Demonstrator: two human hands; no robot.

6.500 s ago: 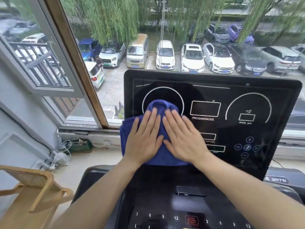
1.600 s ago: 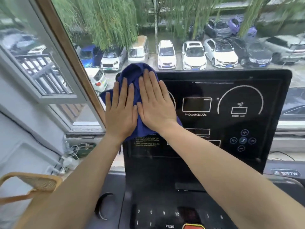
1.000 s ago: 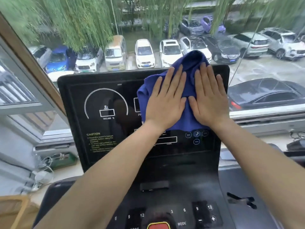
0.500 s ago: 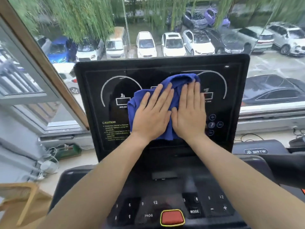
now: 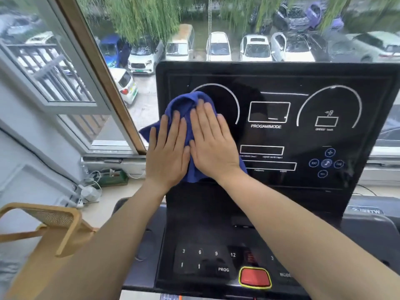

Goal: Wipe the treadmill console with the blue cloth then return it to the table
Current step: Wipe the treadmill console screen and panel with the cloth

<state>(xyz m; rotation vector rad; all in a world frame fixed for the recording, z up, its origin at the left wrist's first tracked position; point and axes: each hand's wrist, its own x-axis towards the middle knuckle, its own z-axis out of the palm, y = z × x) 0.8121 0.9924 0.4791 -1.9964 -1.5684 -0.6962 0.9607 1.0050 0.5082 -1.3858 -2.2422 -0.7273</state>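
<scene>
On console (image 5: 281, 83) left edge, bunched blue cloth (image 5: 186, 102), left hand (image 5: 167, 152), right hand (image 5: 213, 146) flat, unclenched

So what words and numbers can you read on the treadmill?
"PROGAM/MODE": under the middle box on the screen.
"3", "6", "9", "12": left keys.
"3": one right key.
"PROG": key by the red button.
"MODE": partly hidden key.
"SPEED": under the right dial, blurry.
Brand logo and small print under the lower boxes: too blurred.
</scene>
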